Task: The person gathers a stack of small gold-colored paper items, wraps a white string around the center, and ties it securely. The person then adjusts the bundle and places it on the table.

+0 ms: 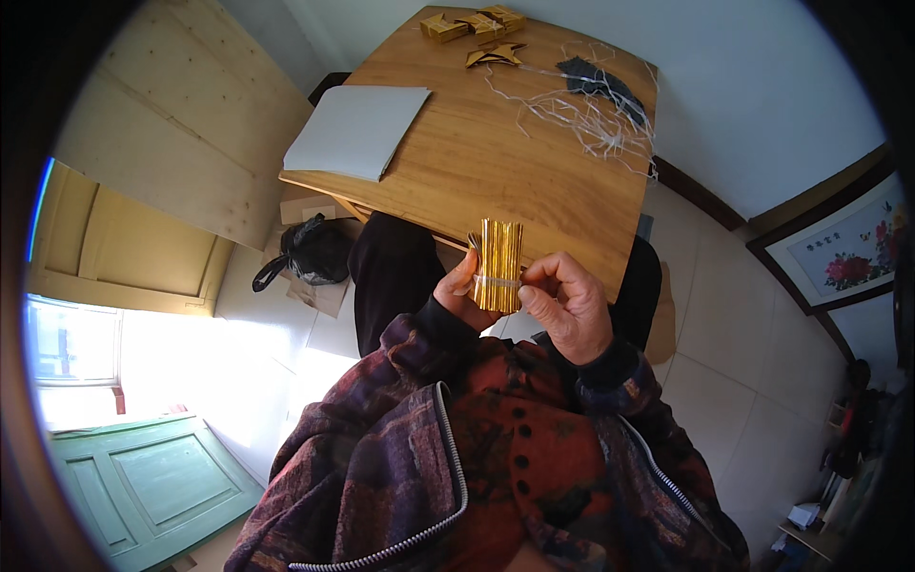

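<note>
A bundle of shiny gold strips (501,250) stands nearly upright over my lap, just in front of the table's near edge. A thin whitish band (497,282) runs around its lower part. My left hand (457,292) grips the bundle from the left and below; most of its fingers are hidden behind the strips. At the bundle's upper left a small dark, curved piece shows by my left fingertips, too small to name. On the right side, my right hand (576,311) is closed, thumb and forefinger pinching at the band's right end.
The wooden table (457,143) carries a stack of white sheets (357,132) at left. Gold bundles (474,25), loose gold pieces (495,55), tangled white strings (596,124) and a dark grey cloth (602,88) lie toward the back. A black plastic bag (310,251) sits on the floor.
</note>
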`<control>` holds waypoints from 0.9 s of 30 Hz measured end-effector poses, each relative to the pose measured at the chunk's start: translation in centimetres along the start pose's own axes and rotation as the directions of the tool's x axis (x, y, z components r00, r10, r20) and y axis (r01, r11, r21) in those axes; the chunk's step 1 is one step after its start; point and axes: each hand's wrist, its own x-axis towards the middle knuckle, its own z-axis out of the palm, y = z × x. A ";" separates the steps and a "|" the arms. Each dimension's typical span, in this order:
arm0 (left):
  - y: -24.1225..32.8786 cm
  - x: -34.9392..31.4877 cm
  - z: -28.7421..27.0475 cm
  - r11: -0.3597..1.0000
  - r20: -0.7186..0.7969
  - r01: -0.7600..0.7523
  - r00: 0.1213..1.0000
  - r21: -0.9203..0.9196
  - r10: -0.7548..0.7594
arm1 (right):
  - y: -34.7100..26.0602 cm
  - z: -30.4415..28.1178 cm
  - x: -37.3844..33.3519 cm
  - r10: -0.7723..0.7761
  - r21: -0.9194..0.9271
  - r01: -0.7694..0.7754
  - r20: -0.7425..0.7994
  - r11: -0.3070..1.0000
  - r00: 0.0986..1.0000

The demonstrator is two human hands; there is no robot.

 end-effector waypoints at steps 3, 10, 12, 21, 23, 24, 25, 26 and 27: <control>-0.3 0.0 -0.9 0.989 0.036 0.136 0.990 -0.056 -0.134 | 0.4 0.3 -0.1 0.033 0.112 -0.034 0.017 0.993 0.999; -1.1 -0.3 -1.5 0.971 0.043 0.147 0.987 0.187 -0.158 | 1.1 0.2 -0.4 0.088 0.268 -0.087 0.008 0.959 0.996; -1.2 -0.5 -1.2 0.942 -0.005 0.148 0.988 0.300 -0.154 | 1.1 0.1 -0.4 0.082 0.275 -0.076 -0.010 0.958 0.997; -1.8 -0.9 0.4 0.972 -0.040 0.146 0.989 0.183 -0.141 | 0.7 0.1 -0.4 0.112 0.256 -0.095 -0.056 0.962 0.992; -1.4 -0.9 0.1 0.932 -0.019 0.198 0.979 0.303 -0.202 | 0.6 0.2 -0.4 0.128 0.263 -0.110 -0.053 0.958 0.990; -1.3 -0.9 -0.1 0.921 0.017 0.194 0.977 0.337 -0.212 | 0.6 0.2 -0.5 0.131 0.261 -0.112 -0.056 0.959 0.990; -1.4 -1.0 -0.4 0.924 0.020 0.173 0.981 0.340 -0.192 | 0.6 0.3 -0.5 0.133 0.261 -0.115 -0.053 0.958 0.990; -1.5 -1.0 -0.7 0.940 0.034 0.162 0.983 0.299 -0.180 | 0.6 0.3 -0.5 0.131 0.259 -0.113 -0.051 0.959 0.990; -1.7 -1.1 -1.1 0.955 0.048 0.151 0.985 0.257 -0.168 | 0.5 0.4 -0.5 0.127 0.250 -0.110 -0.054 0.962 0.990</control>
